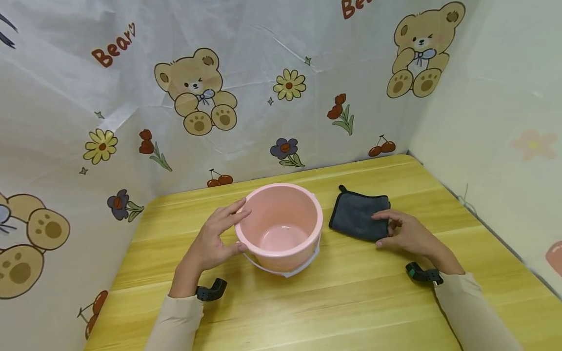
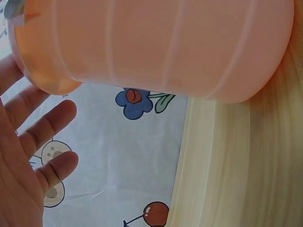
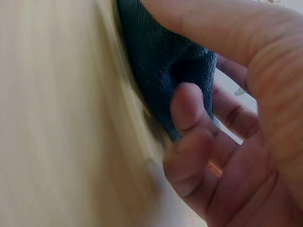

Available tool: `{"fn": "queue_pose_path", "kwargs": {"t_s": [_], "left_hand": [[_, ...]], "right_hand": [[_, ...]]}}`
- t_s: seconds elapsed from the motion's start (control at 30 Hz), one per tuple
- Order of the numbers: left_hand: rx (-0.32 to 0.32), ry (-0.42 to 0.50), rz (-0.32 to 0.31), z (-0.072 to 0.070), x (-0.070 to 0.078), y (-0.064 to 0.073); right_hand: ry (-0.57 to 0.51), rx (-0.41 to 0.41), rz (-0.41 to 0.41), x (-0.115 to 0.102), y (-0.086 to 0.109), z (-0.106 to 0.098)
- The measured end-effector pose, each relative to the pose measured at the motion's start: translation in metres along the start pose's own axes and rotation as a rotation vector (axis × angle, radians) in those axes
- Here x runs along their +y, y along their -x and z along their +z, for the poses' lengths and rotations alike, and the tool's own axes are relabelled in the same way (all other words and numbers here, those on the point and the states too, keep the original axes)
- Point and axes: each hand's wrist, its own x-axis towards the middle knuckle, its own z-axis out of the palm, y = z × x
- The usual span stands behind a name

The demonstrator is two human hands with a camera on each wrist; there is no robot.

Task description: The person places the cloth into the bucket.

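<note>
A pink plastic bucket (image 1: pixel 283 264) with a white handle stands upright on the table, and its inside looks bare. My left hand (image 1: pixel 215 239) is at its left side, fingertips touching the rim and thumb near the outer wall. In the left wrist view the fingers (image 2: pixel 49 127) are spread, the lower ones apart from the bucket (image 2: pixel 156 47). To the right of the bucket lies a folded dark grey cloth (image 1: pixel 357 214) with black edging and a small loop. My right hand (image 1: pixel 408 234) is over the cloth's right edge, fingers loosely bent, thumb by the lower corner.
The yellow wood-grain table (image 1: pixel 307 312) meets a wall sheet (image 1: pixel 254 126) printed with bears, flowers and cherries at the back and left. A pale wall (image 1: pixel 505 195) borders the right edge, where a thin cord (image 1: pixel 467 204) shows. Dark bands (image 1: pixel 211 291) sit on both wrists.
</note>
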Motion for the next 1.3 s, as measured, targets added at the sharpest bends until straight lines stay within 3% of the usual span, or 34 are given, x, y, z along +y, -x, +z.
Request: {"fn": "queue_pose_path", "kwargs": {"t_s": [0.23,0.37,0.53,0.7,1.0,1.13,1.3], "left_hand": [[0.036,0.034,0.008,0.001,-0.003,0.002],[0.042,0.062,0.014,0.005,-0.005,0.0],[0.036,0.082,0.006,0.008,-0.005,-0.001],[0.032,0.087,0.006,0.008,-0.004,-0.001],[0.021,0.065,0.002,0.007,-0.003,0.001],[0.025,0.058,0.013,0.005,-0.003,0.0],[0.025,0.061,0.012,0.004,-0.004,-0.001]], "right_hand": [[-0.046,-0.062,0.004,0.003,-0.005,-0.007],[-0.09,-0.056,-0.004,0.005,-0.002,-0.008],[-0.07,-0.028,-0.024,0.008,0.003,-0.007],[-0.065,-0.03,0.027,0.011,0.006,-0.004],[-0.186,-0.035,0.15,0.006,0.007,0.001],[-0.228,-0.012,0.151,0.004,0.005,0.002],[-0.264,0.085,0.097,0.0,0.002,0.006]]}}
